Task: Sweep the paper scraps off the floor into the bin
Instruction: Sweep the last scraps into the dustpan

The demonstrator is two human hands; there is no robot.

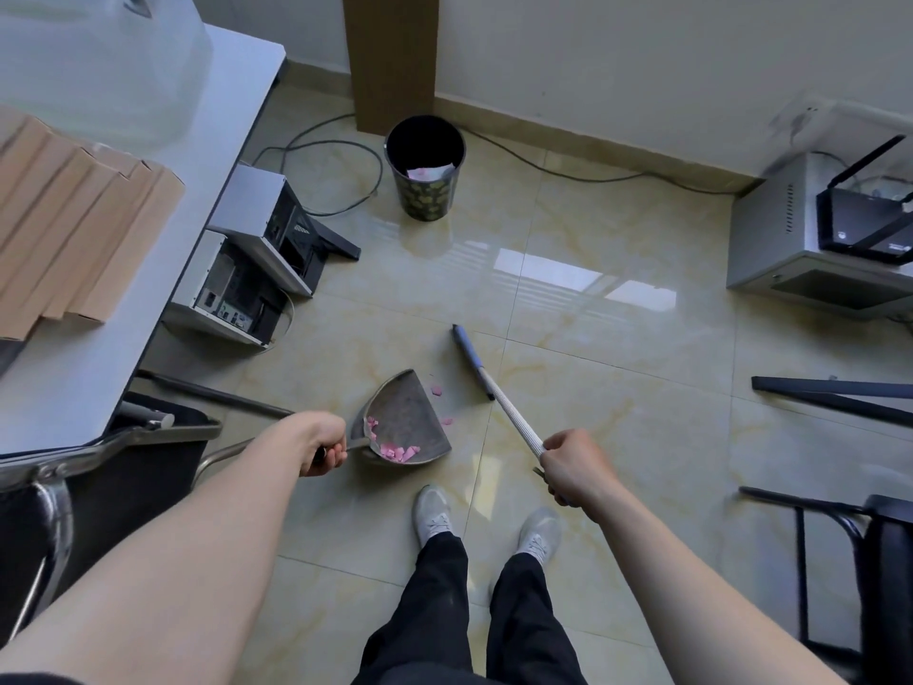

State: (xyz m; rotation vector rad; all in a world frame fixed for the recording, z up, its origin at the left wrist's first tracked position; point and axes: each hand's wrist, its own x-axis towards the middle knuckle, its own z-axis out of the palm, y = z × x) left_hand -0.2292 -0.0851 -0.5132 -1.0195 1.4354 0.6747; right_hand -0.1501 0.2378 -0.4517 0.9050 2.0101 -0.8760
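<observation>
the dustpan point(405, 422) is ahead of the shoes point(435, 511), with paper scraps point(397, 452) in it and a few more on the floor point(593, 338) just beside it, the broom point(474, 360) to its right, and the bin point(425, 190) beyond near the wall point(642, 66).

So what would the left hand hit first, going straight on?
The left hand grips the dustpan; beyond its lip, probably the loose pink scraps, then the broom pole. Depth is unclear.

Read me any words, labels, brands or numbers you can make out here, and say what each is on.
None can be read.
The bin shows only a spotted pattern, no words.
Any marks on the router and the computer cases are too small to tell.
</observation>
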